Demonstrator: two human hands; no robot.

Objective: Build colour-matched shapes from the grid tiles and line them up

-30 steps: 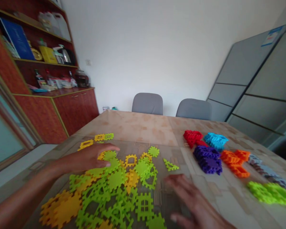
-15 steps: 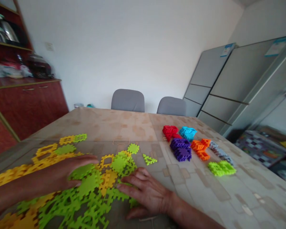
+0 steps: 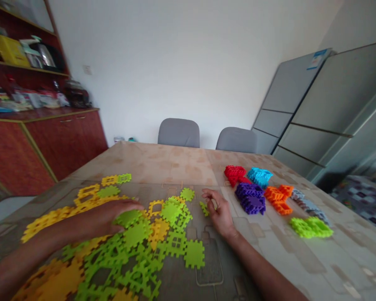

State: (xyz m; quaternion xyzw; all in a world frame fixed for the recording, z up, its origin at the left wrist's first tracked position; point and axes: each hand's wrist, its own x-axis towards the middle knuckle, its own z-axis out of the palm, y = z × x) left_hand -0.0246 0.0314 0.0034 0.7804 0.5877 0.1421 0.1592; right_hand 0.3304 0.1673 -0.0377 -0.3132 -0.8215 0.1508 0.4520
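Note:
My left hand (image 3: 120,215) is over the pile, its thumb and fingers curled around a green toothed building tile (image 3: 130,218). Another green square tile (image 3: 136,235) lies right beside that grip. Further right, my right hand (image 3: 219,209) hovers at a small green triangular frame piece (image 3: 203,207), partly covering it. Its fingers are bent and apart, with nothing seen between them. Around the left hand spread loose green lattice pieces (image 3: 113,259) and yellow pieces (image 3: 58,217). A flat green tile (image 3: 194,254) lies at the pile's right edge.
Sorted stacks stand on the right of the patterned tablecloth (image 3: 163,161): red (image 3: 235,173), light blue (image 3: 260,176), purple (image 3: 250,197), orange (image 3: 278,198), grey (image 3: 310,205) and green (image 3: 311,227). Two grey chairs (image 3: 178,133) are behind the table.
My right hand has moved from the green tiles at the pile's right edge up and right to the triangular piece. My left hand keeps its grip. The view has turned slightly left.

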